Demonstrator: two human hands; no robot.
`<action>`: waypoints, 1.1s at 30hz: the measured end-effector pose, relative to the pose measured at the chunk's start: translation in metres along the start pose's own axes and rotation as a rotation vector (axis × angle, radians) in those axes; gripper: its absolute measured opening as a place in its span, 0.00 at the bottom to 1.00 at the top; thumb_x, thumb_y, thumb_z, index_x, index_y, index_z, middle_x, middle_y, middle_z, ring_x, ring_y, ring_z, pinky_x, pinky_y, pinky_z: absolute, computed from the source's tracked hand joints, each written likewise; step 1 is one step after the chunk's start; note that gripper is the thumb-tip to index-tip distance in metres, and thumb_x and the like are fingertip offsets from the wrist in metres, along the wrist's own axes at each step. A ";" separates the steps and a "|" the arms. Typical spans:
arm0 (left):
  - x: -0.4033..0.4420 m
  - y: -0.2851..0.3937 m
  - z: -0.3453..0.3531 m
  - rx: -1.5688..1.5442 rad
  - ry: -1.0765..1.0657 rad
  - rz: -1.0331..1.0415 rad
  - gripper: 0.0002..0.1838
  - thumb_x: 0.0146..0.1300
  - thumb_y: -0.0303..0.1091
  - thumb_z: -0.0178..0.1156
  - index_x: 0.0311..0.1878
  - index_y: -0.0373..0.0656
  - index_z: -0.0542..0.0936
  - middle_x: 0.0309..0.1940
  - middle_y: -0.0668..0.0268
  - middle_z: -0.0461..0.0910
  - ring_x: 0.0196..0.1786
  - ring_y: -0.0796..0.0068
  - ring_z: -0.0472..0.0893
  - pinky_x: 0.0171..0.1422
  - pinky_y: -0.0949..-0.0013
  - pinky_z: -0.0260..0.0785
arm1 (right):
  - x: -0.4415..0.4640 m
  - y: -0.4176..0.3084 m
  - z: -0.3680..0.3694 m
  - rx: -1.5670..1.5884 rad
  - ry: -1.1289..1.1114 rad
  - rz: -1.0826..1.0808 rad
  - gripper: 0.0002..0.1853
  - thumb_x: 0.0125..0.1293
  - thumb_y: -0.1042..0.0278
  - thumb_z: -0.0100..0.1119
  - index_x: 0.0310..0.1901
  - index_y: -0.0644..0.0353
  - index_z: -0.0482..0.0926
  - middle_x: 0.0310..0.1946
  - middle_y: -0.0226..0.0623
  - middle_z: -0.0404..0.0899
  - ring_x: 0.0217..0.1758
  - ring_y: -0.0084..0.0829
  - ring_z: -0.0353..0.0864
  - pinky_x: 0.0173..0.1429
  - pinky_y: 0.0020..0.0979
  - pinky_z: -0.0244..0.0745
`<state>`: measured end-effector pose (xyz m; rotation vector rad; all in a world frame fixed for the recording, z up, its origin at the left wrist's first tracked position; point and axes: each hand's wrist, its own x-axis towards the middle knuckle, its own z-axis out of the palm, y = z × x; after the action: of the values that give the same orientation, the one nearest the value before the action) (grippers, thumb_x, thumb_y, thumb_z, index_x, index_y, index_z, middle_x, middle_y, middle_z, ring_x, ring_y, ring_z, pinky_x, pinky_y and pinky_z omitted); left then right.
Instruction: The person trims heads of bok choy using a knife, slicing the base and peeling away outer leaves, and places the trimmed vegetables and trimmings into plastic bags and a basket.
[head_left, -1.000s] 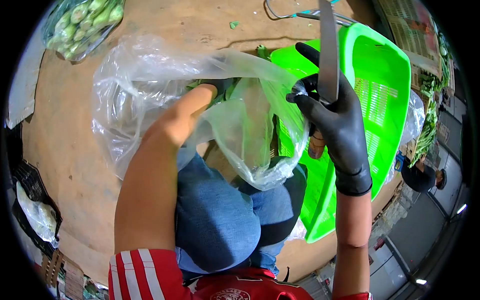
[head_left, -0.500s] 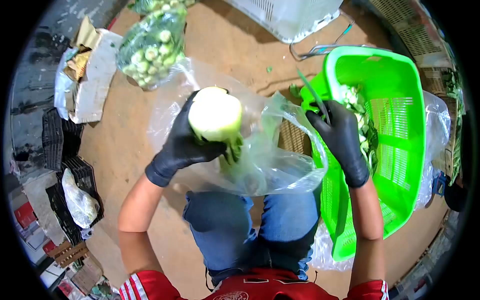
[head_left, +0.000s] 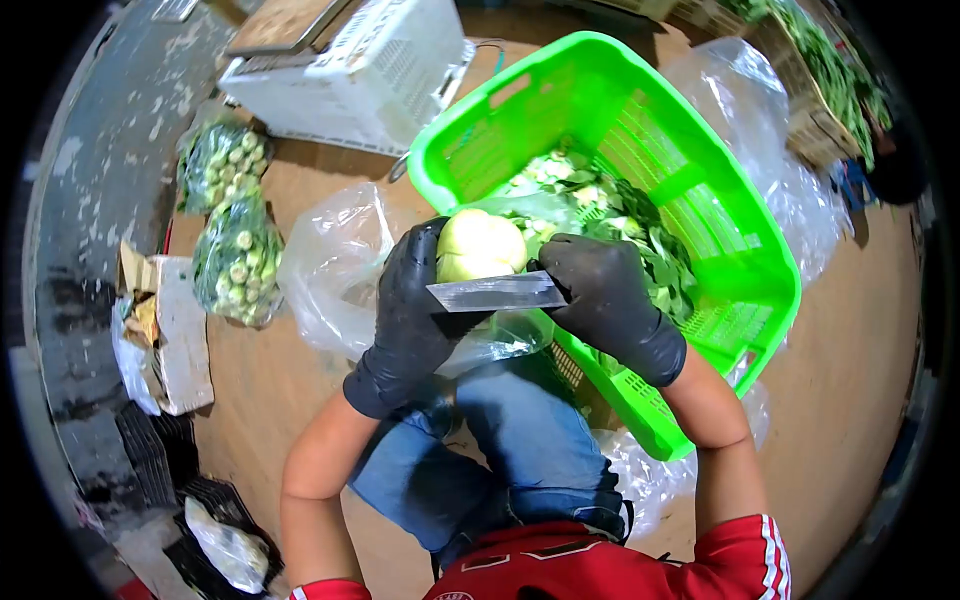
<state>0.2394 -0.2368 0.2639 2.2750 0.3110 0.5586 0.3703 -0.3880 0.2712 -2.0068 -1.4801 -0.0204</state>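
My left hand (head_left: 412, 305), in a black glove, is wrapped round a pale green vegetable (head_left: 480, 245) whose rounded end faces up. In my right hand (head_left: 612, 295), also gloved, is a knife (head_left: 497, 292); its blade lies level across the near side of the vegetable. The knife's handle is hidden in my fist. Below and left of my hands spreads a clear plastic bag (head_left: 335, 260). Leafy trimmings (head_left: 640, 230) lie inside the bright green basket (head_left: 735, 225), just beyond my right hand.
Two filled vegetable bags (head_left: 238, 262) stand at the left, near a white box (head_left: 185, 335). A white crate (head_left: 370, 85) is at the back. Black crates (head_left: 160, 455) sit at the lower left. Clear plastic (head_left: 800, 200) and leafy greens (head_left: 825, 75) are at the right.
The view has swung. My left hand came out of the bag with the vegetable, and my right hand has brought the knife from the basket side to it.
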 end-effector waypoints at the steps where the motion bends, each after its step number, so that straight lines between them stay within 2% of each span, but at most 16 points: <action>1: 0.001 0.002 0.011 0.051 -0.011 0.027 0.34 0.38 0.33 0.73 0.51 0.36 0.70 0.41 0.55 0.77 0.43 0.58 0.78 0.49 0.61 0.70 | -0.009 0.006 -0.004 0.007 -0.002 0.031 0.10 0.52 0.60 0.58 0.22 0.56 0.72 0.17 0.38 0.72 0.20 0.40 0.75 0.24 0.38 0.69; 4: 0.004 0.030 0.044 0.073 -0.013 0.094 0.34 0.36 0.31 0.74 0.50 0.37 0.71 0.41 0.56 0.77 0.42 0.59 0.79 0.48 0.62 0.72 | -0.050 0.074 0.012 0.012 0.045 0.182 0.11 0.54 0.61 0.57 0.22 0.59 0.74 0.17 0.41 0.74 0.20 0.42 0.75 0.26 0.40 0.69; 6: 0.000 0.043 0.065 0.000 -0.007 0.226 0.35 0.34 0.32 0.75 0.49 0.37 0.71 0.41 0.55 0.77 0.42 0.59 0.79 0.48 0.61 0.72 | -0.092 0.160 0.018 0.178 -0.400 0.717 0.12 0.55 0.62 0.56 0.22 0.63 0.75 0.16 0.45 0.73 0.20 0.44 0.74 0.27 0.42 0.69; 8: 0.011 0.040 0.086 -0.022 -0.001 0.180 0.36 0.34 0.34 0.76 0.49 0.36 0.71 0.40 0.55 0.77 0.42 0.59 0.79 0.48 0.61 0.72 | -0.129 0.174 0.006 0.108 -0.247 0.835 0.12 0.53 0.63 0.56 0.21 0.65 0.73 0.16 0.49 0.71 0.20 0.45 0.74 0.27 0.42 0.68; 10: 0.009 0.038 0.102 -0.068 -0.091 0.013 0.36 0.34 0.34 0.76 0.49 0.36 0.70 0.40 0.55 0.77 0.42 0.59 0.79 0.49 0.61 0.71 | -0.129 0.139 -0.024 0.134 0.021 0.716 0.11 0.49 0.66 0.60 0.20 0.64 0.73 0.16 0.48 0.71 0.21 0.47 0.73 0.28 0.42 0.68; 12: 0.014 0.037 0.115 -0.091 -0.112 0.016 0.35 0.35 0.34 0.74 0.50 0.35 0.69 0.40 0.53 0.76 0.43 0.56 0.77 0.49 0.60 0.70 | -0.115 0.094 -0.042 -0.003 0.095 0.422 0.09 0.47 0.66 0.62 0.21 0.60 0.74 0.17 0.44 0.72 0.22 0.46 0.74 0.28 0.41 0.69; 14: 0.015 0.038 0.119 -0.121 -0.128 0.024 0.37 0.35 0.36 0.75 0.50 0.35 0.69 0.40 0.51 0.73 0.44 0.49 0.74 0.48 0.55 0.67 | -0.107 0.069 -0.046 -0.073 0.047 0.310 0.08 0.48 0.64 0.62 0.21 0.57 0.74 0.18 0.41 0.73 0.22 0.44 0.75 0.27 0.41 0.70; 21: 0.010 0.040 0.125 -0.028 -0.144 0.145 0.36 0.35 0.36 0.74 0.50 0.36 0.70 0.41 0.50 0.73 0.45 0.49 0.73 0.50 0.54 0.66 | -0.117 0.088 -0.031 -0.101 0.010 0.221 0.09 0.53 0.61 0.56 0.21 0.54 0.73 0.17 0.40 0.73 0.22 0.45 0.75 0.26 0.41 0.70; 22: 0.007 0.043 0.129 -0.028 -0.141 0.153 0.36 0.34 0.35 0.74 0.50 0.36 0.70 0.41 0.52 0.74 0.44 0.50 0.74 0.50 0.56 0.68 | -0.130 0.125 -0.010 -0.165 -0.039 0.265 0.10 0.56 0.60 0.53 0.22 0.55 0.76 0.19 0.43 0.75 0.22 0.46 0.76 0.27 0.43 0.71; 24: 0.006 0.043 0.137 -0.028 -0.132 0.185 0.37 0.32 0.33 0.75 0.50 0.36 0.71 0.41 0.54 0.76 0.43 0.54 0.77 0.49 0.60 0.70 | -0.151 0.195 0.005 -0.143 -0.198 0.711 0.14 0.56 0.58 0.57 0.27 0.61 0.80 0.22 0.50 0.76 0.23 0.50 0.76 0.29 0.45 0.70; 26: 0.012 0.042 0.141 -0.070 -0.113 0.235 0.37 0.32 0.37 0.76 0.49 0.36 0.71 0.41 0.53 0.75 0.42 0.51 0.76 0.48 0.59 0.70 | -0.155 0.188 -0.003 0.042 0.006 0.875 0.15 0.54 0.58 0.60 0.27 0.65 0.80 0.20 0.51 0.75 0.24 0.47 0.77 0.31 0.43 0.72; 27: 0.017 0.036 0.144 -0.050 -0.134 0.201 0.36 0.34 0.37 0.76 0.49 0.36 0.71 0.42 0.52 0.75 0.44 0.51 0.77 0.48 0.59 0.70 | -0.151 0.173 -0.013 0.173 -0.040 0.975 0.15 0.56 0.59 0.62 0.32 0.66 0.79 0.23 0.48 0.78 0.28 0.36 0.80 0.37 0.37 0.73; 28: 0.016 0.032 0.144 -0.035 -0.178 0.164 0.36 0.36 0.37 0.75 0.49 0.35 0.71 0.43 0.52 0.75 0.45 0.52 0.77 0.49 0.59 0.70 | -0.138 0.138 -0.029 0.471 0.185 0.733 0.21 0.55 0.60 0.65 0.46 0.64 0.76 0.35 0.43 0.80 0.38 0.28 0.78 0.44 0.32 0.73; 29: 0.018 0.036 0.145 0.035 -0.189 0.161 0.35 0.38 0.38 0.75 0.50 0.35 0.69 0.45 0.51 0.74 0.47 0.53 0.77 0.50 0.59 0.70 | -0.133 0.120 -0.025 1.003 0.229 0.586 0.31 0.53 0.61 0.68 0.58 0.62 0.68 0.48 0.41 0.76 0.45 0.28 0.76 0.48 0.32 0.72; 30: 0.021 0.036 0.147 -0.017 -0.207 0.134 0.35 0.38 0.39 0.75 0.50 0.35 0.69 0.45 0.51 0.74 0.48 0.52 0.76 0.50 0.59 0.70 | -0.121 0.096 -0.043 0.655 0.050 0.536 0.35 0.50 0.63 0.70 0.59 0.62 0.65 0.53 0.44 0.71 0.49 0.31 0.76 0.52 0.35 0.73; 33: 0.024 0.031 0.142 -0.119 -0.305 0.091 0.38 0.39 0.37 0.75 0.53 0.35 0.66 0.47 0.52 0.73 0.48 0.58 0.76 0.52 0.62 0.69 | -0.110 0.093 -0.032 0.528 0.017 0.281 0.32 0.49 0.63 0.70 0.54 0.66 0.68 0.48 0.46 0.74 0.49 0.35 0.77 0.52 0.35 0.73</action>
<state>0.3302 -0.3378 0.2058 2.2256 0.0230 0.2600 0.4219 -0.5128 0.2120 -1.7449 -1.0392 0.4250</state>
